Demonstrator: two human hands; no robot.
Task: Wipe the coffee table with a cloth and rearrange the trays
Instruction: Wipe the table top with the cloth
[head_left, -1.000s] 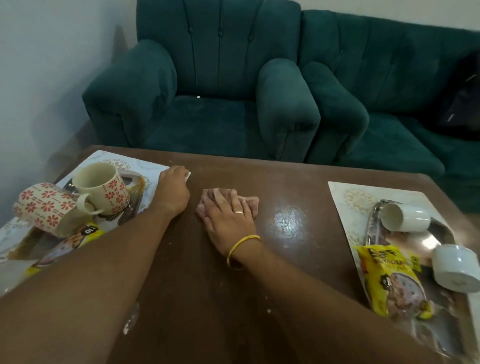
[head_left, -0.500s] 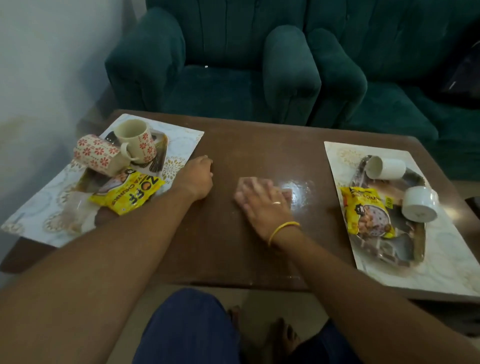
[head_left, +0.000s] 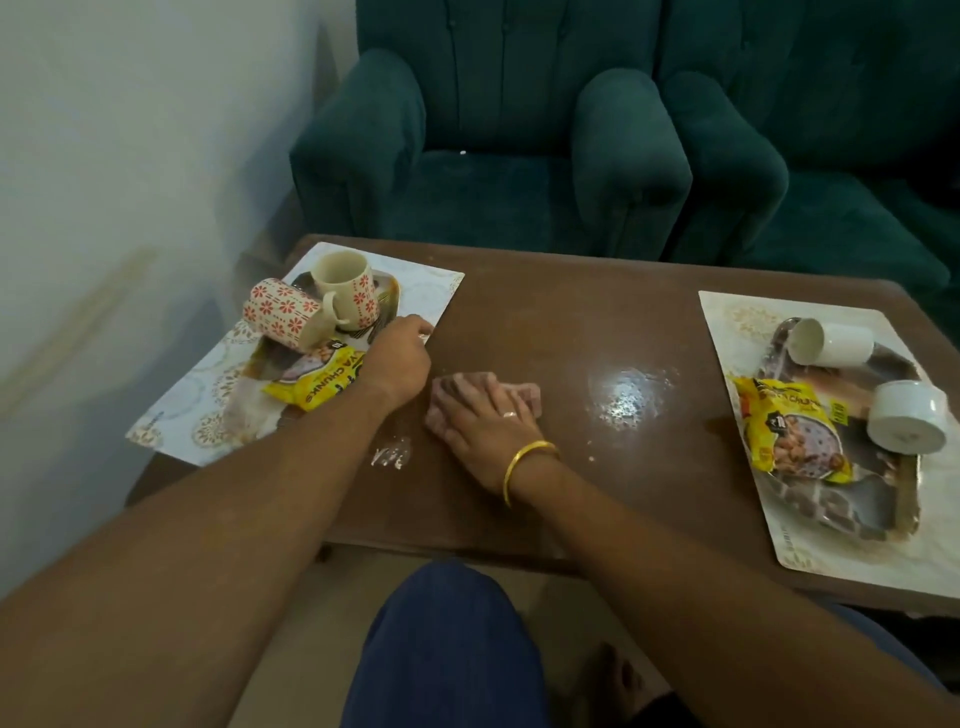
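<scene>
A pinkish cloth (head_left: 527, 396) lies on the brown coffee table (head_left: 561, 322), left of centre. My right hand (head_left: 483, 421) presses flat on it, fingers spread. My left hand (head_left: 397, 358) grips the right edge of the left placemat (head_left: 208, 410), fingers curled on it. That mat carries a metal tray (head_left: 387, 291) with two flowered mugs (head_left: 345, 291), one tipped over, and a yellow snack packet (head_left: 317, 382). The right placemat (head_left: 737, 322) bears a second tray (head_left: 883, 519) with two white cups (head_left: 831, 340) lying on their sides and another yellow packet (head_left: 789, 431).
White crumbs or powder (head_left: 389, 457) mark the table near its front edge, and a shiny patch (head_left: 626, 395) sits right of the cloth. Green armchairs (head_left: 498, 156) stand behind the table, a wall is at the left. My knee (head_left: 441, 639) is below the front edge.
The view has tilted down and pulled back. My right hand with the cloth has slid left and nearer the front edge. My left hand stays on the left mat's edge.
</scene>
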